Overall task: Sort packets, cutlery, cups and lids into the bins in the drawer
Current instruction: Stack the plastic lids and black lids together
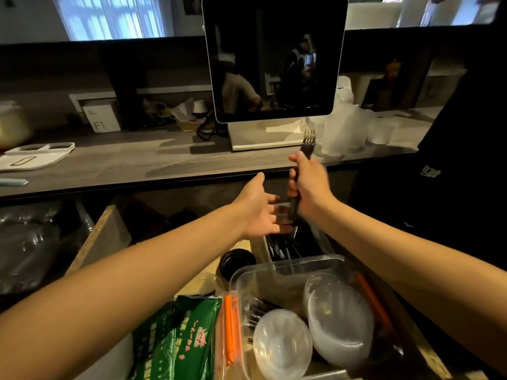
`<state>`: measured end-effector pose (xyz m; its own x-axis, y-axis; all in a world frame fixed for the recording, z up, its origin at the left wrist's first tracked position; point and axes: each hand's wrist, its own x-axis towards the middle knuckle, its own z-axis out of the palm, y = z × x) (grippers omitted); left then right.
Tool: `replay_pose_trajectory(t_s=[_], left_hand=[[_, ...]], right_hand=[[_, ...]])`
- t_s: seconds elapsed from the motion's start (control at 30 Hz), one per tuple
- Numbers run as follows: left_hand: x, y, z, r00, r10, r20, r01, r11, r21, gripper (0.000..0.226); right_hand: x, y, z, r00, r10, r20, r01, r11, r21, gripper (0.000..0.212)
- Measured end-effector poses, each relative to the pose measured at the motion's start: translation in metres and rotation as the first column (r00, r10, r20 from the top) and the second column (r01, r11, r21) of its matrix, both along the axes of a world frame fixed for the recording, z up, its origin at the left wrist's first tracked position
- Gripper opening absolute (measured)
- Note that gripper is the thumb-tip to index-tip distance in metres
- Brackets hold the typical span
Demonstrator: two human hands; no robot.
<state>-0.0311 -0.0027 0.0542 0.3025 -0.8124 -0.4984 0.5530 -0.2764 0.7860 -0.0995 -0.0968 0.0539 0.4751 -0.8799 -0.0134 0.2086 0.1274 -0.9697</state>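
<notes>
Right hand [308, 182] grips a bundle of black forks [300, 171] mid-handle, tines up, above the drawer's far cutlery bin [290, 248]. Left hand [258, 209] spread beside them. Light, stiff, slippery plastic: hold handles, likely.

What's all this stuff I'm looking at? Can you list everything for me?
Forks: a bunch, black, upright in the right hand above the drawer.
Cutlery bin: one, holds black cutlery, drawer's far end.
Clear bin: one, transparent, drawer's near right.
Clear lids: at least two, transparent, inside the clear bin.
Green packet: one, near left of the drawer.
Orange clip: one, beside the green packet.
Black lid: one, mid-drawer.
Tablet screen: one, dark, on the counter.
Left hand: open, beside the forks.
Right hand: grips the forks.
</notes>
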Motion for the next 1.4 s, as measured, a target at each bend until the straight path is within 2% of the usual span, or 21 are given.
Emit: replay_pose_trajectory(t_s=[0.07, 0.13, 0.2, 0.23, 0.33, 0.37, 0.43, 0.47, 0.53, 0.6, 0.7, 0.8, 0.93, 1.07, 1.17, 1.27, 1.4], left_hand=[[0.019, 0.005, -0.004, 0.975, -0.029, 0.219, 0.012, 0.997, 0.083, 0.069], [0.044, 0.01, -0.013, 0.899, -0.045, 0.436, -0.03, 0.986, 0.163, 0.064], [0.072, 0.015, -0.029, 0.843, -0.089, 0.531, -0.03, 0.977, 0.212, 0.066], [0.084, 0.017, -0.036, 0.824, -0.116, 0.554, -0.02, 0.972, 0.235, 0.068], [0.109, 0.018, -0.054, 0.755, -0.223, 0.617, 0.017, 0.947, 0.321, 0.072], [0.113, 0.015, -0.059, 0.726, -0.268, 0.634, 0.036, 0.935, 0.354, 0.072], [0.12, 0.008, -0.065, 0.663, -0.361, 0.655, 0.092, 0.909, 0.407, 0.073], [0.122, 0.002, -0.069, 0.619, -0.405, 0.673, 0.121, 0.896, 0.427, 0.072], [0.126, -0.009, -0.077, 0.472, -0.505, 0.723, 0.18, 0.857, 0.482, 0.066], [0.128, -0.02, -0.089, 0.325, -0.592, 0.738, 0.194, 0.805, 0.56, 0.061], [0.136, -0.037, -0.116, 0.211, -0.646, 0.734, 0.173, 0.763, 0.622, 0.058], [0.146, -0.05, -0.136, 0.133, -0.675, 0.725, 0.158, 0.737, 0.657, 0.057], [0.151, -0.061, -0.151, 0.157, -0.618, 0.77, 0.105, 0.786, 0.61, 0.031], [0.148, -0.063, -0.163, 0.189, -0.535, 0.824, 0.069, 0.844, 0.532, 0.035], [0.141, -0.067, -0.157, 0.142, -0.653, 0.744, 0.092, 0.757, 0.647, 0.033], [0.136, -0.063, -0.149, 0.137, -0.745, 0.652, 0.055, 0.663, 0.746, 0.033], [0.141, -0.048, -0.138, 0.121, -0.713, 0.691, -0.021, 0.694, 0.72, 0.028]], right_hand=[[-0.001, -0.018, -0.008, 0.955, -0.06, -0.29, 0.019, 0.99, -0.143, 0.018], [-0.004, -0.03, -0.022, 0.839, 0.031, -0.543, -0.107, 0.988, -0.109, 0.018], [-0.006, -0.036, -0.034, 0.73, 0.146, -0.667, -0.219, 0.975, -0.026, 0.021], [-0.007, -0.036, -0.037, 0.677, 0.156, -0.719, -0.261, 0.965, -0.037, 0.024], [-0.006, -0.031, -0.037, 0.544, 0.058, -0.837, -0.346, 0.924, -0.161, 0.031], [-0.004, -0.031, -0.037, 0.538, 0.026, -0.842, -0.355, 0.914, -0.198, 0.026], [0.006, -0.035, -0.037, 0.585, 0.006, -0.811, -0.349, 0.904, -0.246, 0.012], [0.015, -0.038, -0.038, 0.615, 0.01, -0.788, -0.34, 0.905, -0.254, 0.016], [0.032, -0.04, -0.038, 0.647, 0.043, -0.761, -0.333, 0.914, -0.231, 0.028], [0.045, -0.042, -0.039, 0.693, 0.095, -0.715, -0.308, 0.935, -0.173, 0.026], [0.057, -0.049, -0.047, 0.751, 0.105, -0.652, -0.282, 0.944, -0.173, 0.019], [0.061, -0.056, -0.054, 0.766, 0.081, -0.638, -0.265, 0.944, -0.198, 0.022], [0.059, -0.061, -0.062, 0.768, 0.068, -0.637, -0.274, 0.934, -0.231, 0.019], [0.058, -0.065, -0.065, 0.771, 0.054, -0.635, -0.251, 0.942, -0.225, 0.013], [0.055, -0.065, -0.064, 0.774, 0.066, -0.63, -0.263, 0.938, -0.225, 0.018], [0.051, -0.063, -0.063, 0.771, 0.051, -0.635, -0.255, 0.938, -0.234, 0.022], [0.049, -0.057, -0.059, 0.768, 0.072, -0.636, -0.275, 0.934, -0.227, 0.024]])
